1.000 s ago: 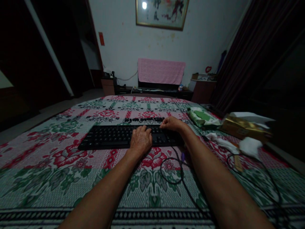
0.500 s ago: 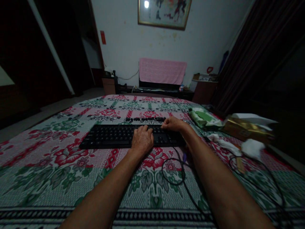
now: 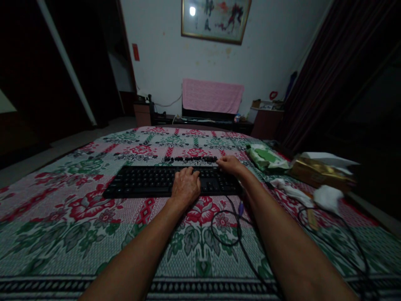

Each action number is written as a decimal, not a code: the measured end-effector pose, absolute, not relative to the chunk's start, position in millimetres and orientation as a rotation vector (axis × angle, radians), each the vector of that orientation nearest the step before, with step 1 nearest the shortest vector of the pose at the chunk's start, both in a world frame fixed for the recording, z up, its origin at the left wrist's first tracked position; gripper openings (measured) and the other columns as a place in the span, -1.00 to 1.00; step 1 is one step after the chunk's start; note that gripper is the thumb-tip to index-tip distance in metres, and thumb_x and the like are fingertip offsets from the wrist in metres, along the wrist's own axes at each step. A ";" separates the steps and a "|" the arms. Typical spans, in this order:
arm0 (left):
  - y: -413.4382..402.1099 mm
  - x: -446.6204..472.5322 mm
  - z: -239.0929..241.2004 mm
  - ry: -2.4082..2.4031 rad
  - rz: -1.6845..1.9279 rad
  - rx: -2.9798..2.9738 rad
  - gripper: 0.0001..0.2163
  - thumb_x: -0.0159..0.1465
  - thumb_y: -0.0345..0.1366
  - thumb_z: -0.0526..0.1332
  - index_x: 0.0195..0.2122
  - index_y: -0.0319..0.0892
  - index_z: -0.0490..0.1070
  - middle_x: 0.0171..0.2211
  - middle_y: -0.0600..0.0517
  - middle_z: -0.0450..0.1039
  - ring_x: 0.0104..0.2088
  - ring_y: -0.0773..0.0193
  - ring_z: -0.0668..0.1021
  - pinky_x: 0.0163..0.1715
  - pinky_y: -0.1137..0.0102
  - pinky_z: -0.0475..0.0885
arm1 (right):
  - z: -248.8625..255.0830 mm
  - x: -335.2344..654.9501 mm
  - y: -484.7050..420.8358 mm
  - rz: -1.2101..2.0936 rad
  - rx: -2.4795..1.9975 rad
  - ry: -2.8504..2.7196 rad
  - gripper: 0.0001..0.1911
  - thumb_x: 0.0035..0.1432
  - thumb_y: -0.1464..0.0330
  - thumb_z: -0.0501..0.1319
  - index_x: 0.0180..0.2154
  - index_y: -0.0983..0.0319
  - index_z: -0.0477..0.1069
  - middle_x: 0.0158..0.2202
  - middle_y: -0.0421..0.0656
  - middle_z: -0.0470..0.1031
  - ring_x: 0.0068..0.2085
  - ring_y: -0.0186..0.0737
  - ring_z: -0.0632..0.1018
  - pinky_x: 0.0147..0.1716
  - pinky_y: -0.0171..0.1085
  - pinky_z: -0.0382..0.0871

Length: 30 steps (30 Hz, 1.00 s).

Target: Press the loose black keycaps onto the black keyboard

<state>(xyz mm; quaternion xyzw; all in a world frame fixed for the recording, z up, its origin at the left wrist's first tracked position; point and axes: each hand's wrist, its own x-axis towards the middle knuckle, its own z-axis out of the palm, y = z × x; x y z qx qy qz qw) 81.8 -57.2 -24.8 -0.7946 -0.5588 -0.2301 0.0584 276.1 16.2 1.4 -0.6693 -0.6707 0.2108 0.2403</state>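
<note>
A black keyboard [image 3: 144, 182] lies on a flowered bedspread [image 3: 78, 209]. My left hand [image 3: 186, 186] rests on the keyboard's right half, fingers curled down onto the keys. My right hand [image 3: 230, 164] reaches past the keyboard's far right corner, fingers bent and pinched near the right end of a row of loose black keycaps [image 3: 189, 159] lined up just behind the keyboard. What its fingertips hold is too small to make out.
The keyboard's black cable [image 3: 230, 228] loops on the bed between my arms. At the right lie a green-and-white packet [image 3: 266, 156], a gold box [image 3: 319, 175], white wads [image 3: 327, 196] and another cable [image 3: 344, 234]. A pink-covered screen [image 3: 212, 97] stands by the far wall.
My right hand has shifted a little farther right and back, along the end of the keycap row. The view tilted slightly. My left hand stays on the keys.
</note>
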 end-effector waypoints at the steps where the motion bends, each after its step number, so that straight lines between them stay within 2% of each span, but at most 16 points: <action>1: -56.9 81.6 -25.0 -1.695 -0.700 -2.408 -0.73 0.23 -0.28 -0.01 -0.09 -0.11 0.37 -0.04 -0.06 0.32 -0.02 0.14 0.32 -0.05 0.24 0.19 | 0.4 278.2 17.6 0.512 -1.877 -1.775 -0.67 0.07 0.25 0.02 -0.43 0.33 0.46 -0.61 -0.21 0.42 -0.59 -0.41 0.36 -0.61 -0.45 0.14; 7: -57.3 81.8 -23.4 -1.693 -0.710 -2.413 -0.74 0.23 -0.29 -0.01 -0.12 -0.11 0.37 -0.07 -0.07 0.34 -0.03 0.13 0.34 -0.07 0.22 0.20 | -1.6 285.6 16.8 -0.047 -1.965 -1.763 -0.68 0.07 0.27 0.02 -0.34 0.24 0.51 -0.34 -0.11 0.54 -0.28 -0.23 0.49 -0.38 -0.38 0.21; 12: -54.6 85.2 -18.3 -1.661 -0.721 -2.474 -0.74 0.23 -0.34 -0.02 -0.12 -0.13 0.36 -0.03 -0.06 0.33 0.03 0.15 0.29 -0.04 0.21 0.17 | -7.8 287.9 16.5 -0.037 -2.034 -1.850 -0.67 0.08 0.29 0.01 -0.31 0.22 0.52 -0.29 -0.09 0.55 -0.25 -0.21 0.50 -0.35 -0.37 0.21; 19: -49.0 88.2 -17.7 -1.643 -0.718 -2.537 -0.73 0.26 -0.22 -0.04 -0.13 -0.12 0.36 -0.04 -0.05 0.34 0.00 0.18 0.32 -0.04 0.25 0.20 | -10.3 281.2 17.7 -0.051 -2.006 -1.968 -0.69 0.07 0.29 0.02 -0.32 0.19 0.52 -0.32 -0.12 0.55 -0.27 -0.23 0.51 -0.35 -0.38 0.23; 24: -49.0 87.0 -23.2 -1.615 -0.731 -2.542 -0.71 0.26 -0.23 -0.04 -0.07 -0.15 0.33 0.02 -0.06 0.29 0.03 0.17 0.30 -0.01 0.25 0.19 | -9.6 263.7 29.8 -0.115 -1.933 -2.099 -0.70 0.06 0.32 0.05 -0.22 0.12 0.49 -0.25 -0.15 0.52 -0.19 -0.23 0.47 -0.25 -0.37 0.24; 30: -51.3 86.2 -23.1 -1.604 -0.772 -2.550 -0.71 0.26 -0.24 -0.03 -0.05 -0.15 0.31 0.00 -0.07 0.30 0.03 0.16 0.30 -0.01 0.24 0.19 | -6.0 247.5 50.7 -0.240 -1.946 -2.223 -0.65 0.06 0.29 0.09 -0.08 0.06 0.42 -0.14 -0.09 0.42 -0.11 -0.17 0.42 -0.16 -0.29 0.23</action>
